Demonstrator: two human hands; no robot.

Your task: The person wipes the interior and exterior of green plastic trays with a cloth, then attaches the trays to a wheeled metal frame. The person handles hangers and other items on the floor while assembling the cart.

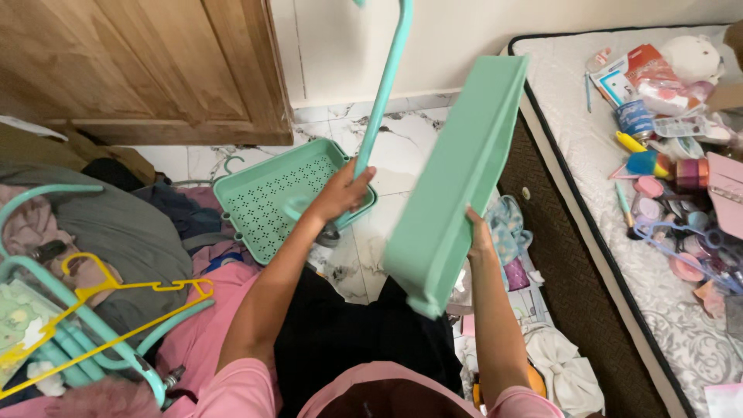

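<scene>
- The left hand (344, 192) is closed around a teal pole (385, 93), fingers wrapped on it at about its lower part; the pole rises up and leaves the top of the frame.
- The lower end of the pole goes down toward a perforated tray (286, 197), mint green, which lies tilted on the floor (402, 151) near the wooden door (147, 70). I cannot tell if the pole is seated in the tray corner or only touches it, because the hand covers this place.
- The right hand (478, 236) holds a second tray (457, 178), same green colour, lifted in the air and turned on its side, so that mostly its plain underside and one rim show. The fingers go behind the tray's edge and are mostly hidden; the grip seems closed on it, with the palm pressed on the side.
- This second tray is between the pole and the mattress (588, 178), apart from the pole and well above the floor.
- On the mattress at right lie many small things: bottles, jars, brushes, a soft white toy (693, 56).
- At left there is a heap of clothes (116, 232) with a yellow hanger (108, 298) and teal hangers on it.
- Below the arms, dark fabric and pink sleeves of the person are seen.
</scene>
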